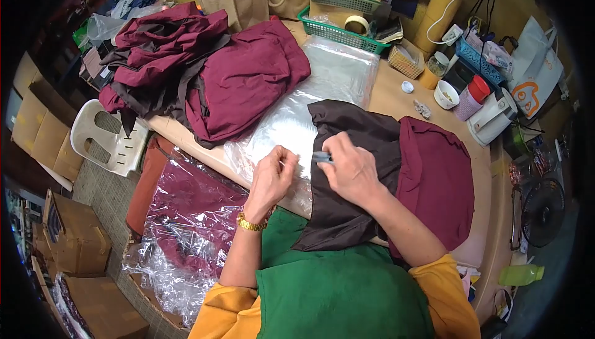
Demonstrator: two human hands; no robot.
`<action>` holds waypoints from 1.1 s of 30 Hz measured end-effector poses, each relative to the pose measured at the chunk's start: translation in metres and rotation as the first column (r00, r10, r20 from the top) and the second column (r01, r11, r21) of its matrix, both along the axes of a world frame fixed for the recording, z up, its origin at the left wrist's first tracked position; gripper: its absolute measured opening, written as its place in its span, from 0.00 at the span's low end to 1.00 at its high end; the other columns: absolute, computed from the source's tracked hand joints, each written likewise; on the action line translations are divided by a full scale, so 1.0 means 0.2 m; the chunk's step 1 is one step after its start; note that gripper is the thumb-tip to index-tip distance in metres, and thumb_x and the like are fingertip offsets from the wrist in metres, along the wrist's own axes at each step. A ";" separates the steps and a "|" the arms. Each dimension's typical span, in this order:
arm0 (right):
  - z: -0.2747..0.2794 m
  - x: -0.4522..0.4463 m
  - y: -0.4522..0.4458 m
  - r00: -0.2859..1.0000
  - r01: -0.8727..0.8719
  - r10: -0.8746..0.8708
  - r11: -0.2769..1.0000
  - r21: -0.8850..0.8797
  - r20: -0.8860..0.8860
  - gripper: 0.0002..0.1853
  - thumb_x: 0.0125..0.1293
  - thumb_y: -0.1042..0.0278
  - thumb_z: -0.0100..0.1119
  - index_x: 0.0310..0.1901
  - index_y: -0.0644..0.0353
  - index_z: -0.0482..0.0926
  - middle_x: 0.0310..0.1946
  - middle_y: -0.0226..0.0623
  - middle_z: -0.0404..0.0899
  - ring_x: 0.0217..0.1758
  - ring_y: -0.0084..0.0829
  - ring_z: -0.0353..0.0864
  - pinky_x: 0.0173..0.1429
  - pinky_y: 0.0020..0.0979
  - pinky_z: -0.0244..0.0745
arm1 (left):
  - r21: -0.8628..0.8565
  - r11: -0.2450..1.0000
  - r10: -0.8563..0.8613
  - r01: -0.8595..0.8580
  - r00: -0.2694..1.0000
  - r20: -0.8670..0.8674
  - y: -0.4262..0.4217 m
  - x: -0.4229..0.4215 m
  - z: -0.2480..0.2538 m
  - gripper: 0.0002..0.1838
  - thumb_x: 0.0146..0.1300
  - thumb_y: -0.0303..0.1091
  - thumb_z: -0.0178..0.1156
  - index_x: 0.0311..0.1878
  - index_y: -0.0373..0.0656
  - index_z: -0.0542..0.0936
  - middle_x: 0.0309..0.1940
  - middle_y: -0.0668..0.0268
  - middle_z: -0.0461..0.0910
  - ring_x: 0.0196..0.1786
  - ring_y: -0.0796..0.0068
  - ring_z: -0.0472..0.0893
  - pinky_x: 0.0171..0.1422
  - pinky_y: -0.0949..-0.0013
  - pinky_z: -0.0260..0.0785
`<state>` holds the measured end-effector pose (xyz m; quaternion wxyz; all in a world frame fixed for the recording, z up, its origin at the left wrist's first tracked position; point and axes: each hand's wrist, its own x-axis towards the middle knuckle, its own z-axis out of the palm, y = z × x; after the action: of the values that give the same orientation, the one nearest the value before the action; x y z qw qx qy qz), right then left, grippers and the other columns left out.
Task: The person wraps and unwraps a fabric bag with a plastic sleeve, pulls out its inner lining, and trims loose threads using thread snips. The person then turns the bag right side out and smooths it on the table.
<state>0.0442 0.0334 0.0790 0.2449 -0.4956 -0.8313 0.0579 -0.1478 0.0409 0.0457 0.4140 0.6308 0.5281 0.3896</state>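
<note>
My right hand (351, 168) is closed on a small grey tool (321, 156), perhaps thread snips, over the left edge of a dark brown cloth (353, 128). Just left of it, my left hand (274, 174) has its fingertips pinched together; what they hold, if anything, is too small to make out. The brown cloth joins a maroon cloth (434, 184) on its right. Clear plastic bags (341, 69) lie flat on the table beneath and behind my hands.
Maroon and brown garments (248, 72) are heaped at the back left. Green baskets (341, 35) stand at the back; a white bowl (446, 95) and a kettle (493, 119) are at the right. Plastic-wrapped maroon cloth (192, 209) lies below the table's left edge, near a white chair (105, 137).
</note>
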 end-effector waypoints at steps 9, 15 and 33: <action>-0.40 0.28 0.23 0.827 0.304 -0.400 0.909 -0.285 -0.395 0.24 0.59 0.57 0.71 0.51 0.57 0.72 0.43 0.43 0.78 0.45 0.41 0.81 0.49 0.39 0.76 | -0.038 0.986 -0.168 0.164 0.954 -0.249 0.01 -0.02 -0.07 0.12 0.70 0.34 0.60 0.38 0.32 0.83 0.24 0.60 0.82 0.26 0.77 0.75 0.35 0.67 0.69; -0.28 0.24 0.19 0.925 0.142 -0.205 0.968 -0.208 -0.321 0.16 0.58 0.59 0.71 0.45 0.55 0.81 0.40 0.36 0.77 0.40 0.41 0.82 0.47 0.38 0.76 | 0.017 0.999 -0.044 0.046 0.993 -0.106 0.00 -0.01 -0.13 0.14 0.72 0.36 0.58 0.34 0.34 0.79 0.19 0.68 0.73 0.24 0.81 0.67 0.30 0.69 0.63; -0.01 -0.01 -0.03 0.994 -0.060 0.059 0.998 0.001 0.090 0.17 0.53 0.71 0.69 0.41 0.59 0.70 0.36 0.39 0.72 0.34 0.43 0.81 0.38 0.41 0.75 | 0.001 0.998 -0.058 0.058 0.998 0.011 -0.04 0.00 -0.02 0.16 0.72 0.37 0.58 0.31 0.34 0.76 0.15 0.70 0.63 0.22 0.81 0.62 0.27 0.69 0.61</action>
<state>0.0413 0.0267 0.0779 0.2063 -0.4721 -0.8561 0.0409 -0.1479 0.0326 0.0413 0.4280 0.6437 0.5073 0.3810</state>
